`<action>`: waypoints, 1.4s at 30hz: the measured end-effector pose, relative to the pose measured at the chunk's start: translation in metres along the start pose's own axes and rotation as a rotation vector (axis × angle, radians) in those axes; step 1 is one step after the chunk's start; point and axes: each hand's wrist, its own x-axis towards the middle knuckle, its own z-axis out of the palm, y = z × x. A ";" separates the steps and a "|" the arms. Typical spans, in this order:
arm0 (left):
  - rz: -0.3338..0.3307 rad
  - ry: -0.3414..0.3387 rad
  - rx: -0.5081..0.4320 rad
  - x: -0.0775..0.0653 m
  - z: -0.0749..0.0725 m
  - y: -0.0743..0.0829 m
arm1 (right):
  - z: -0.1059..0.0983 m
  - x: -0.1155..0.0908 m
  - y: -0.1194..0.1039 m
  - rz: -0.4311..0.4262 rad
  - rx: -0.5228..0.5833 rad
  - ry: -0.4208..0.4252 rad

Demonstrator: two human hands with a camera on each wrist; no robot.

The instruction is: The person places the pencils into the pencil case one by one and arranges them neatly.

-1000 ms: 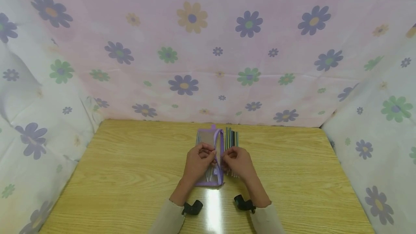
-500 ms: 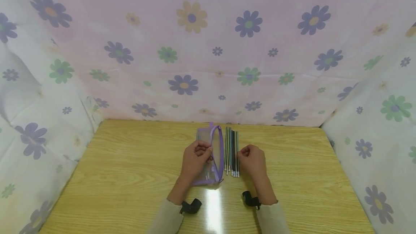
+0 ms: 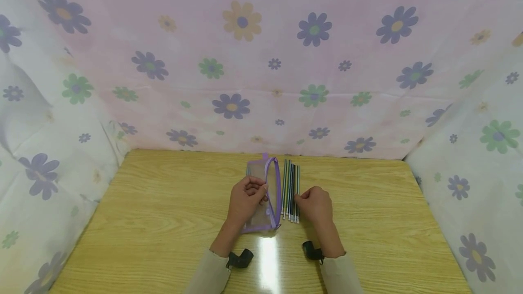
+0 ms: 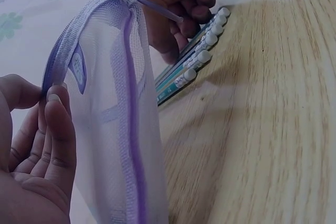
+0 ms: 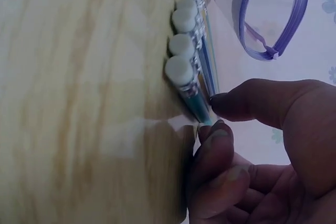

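Observation:
My left hand pinches the near-side edge of a mesh pencil case with purple trim. Its zip opening gapes toward the right. Beside the case lies a row of several pencils with white eraser ends toward me. At the row's right side, my right hand has its thumb and index finger on the outermost pencil, pinching its shaft. White erasers and silvery ferrules show clearly in the right wrist view. What lies inside the case is mostly hidden behind my left hand.
The wood-grain table extends to both sides and toward me. A flower-print cloth hangs along its back and sides. Black wrist mounts sit under both forearms.
My right hand has left the case's zip edge, moved right, then come slightly left onto the outermost pencil. My left hand has drawn its edge left, widening the case's opening.

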 end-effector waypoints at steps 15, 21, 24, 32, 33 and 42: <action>-0.015 -0.011 0.022 -0.001 0.000 -0.002 | 0.000 -0.001 0.001 0.035 0.019 -0.007; -0.005 -0.017 0.027 -0.001 0.000 -0.003 | -0.003 -0.002 -0.001 0.021 0.064 -0.001; -0.002 -0.018 0.026 0.000 -0.001 -0.003 | -0.006 -0.004 -0.004 0.012 0.091 -0.002; -0.010 -0.014 0.020 0.001 0.000 -0.004 | -0.010 -0.008 -0.015 -0.039 0.141 -0.019; -0.010 -0.014 0.019 0.001 0.000 -0.004 | -0.010 -0.009 -0.017 -0.044 0.150 -0.020; -0.009 -0.017 0.014 0.001 0.000 -0.005 | -0.009 -0.014 -0.027 -0.052 0.243 -0.079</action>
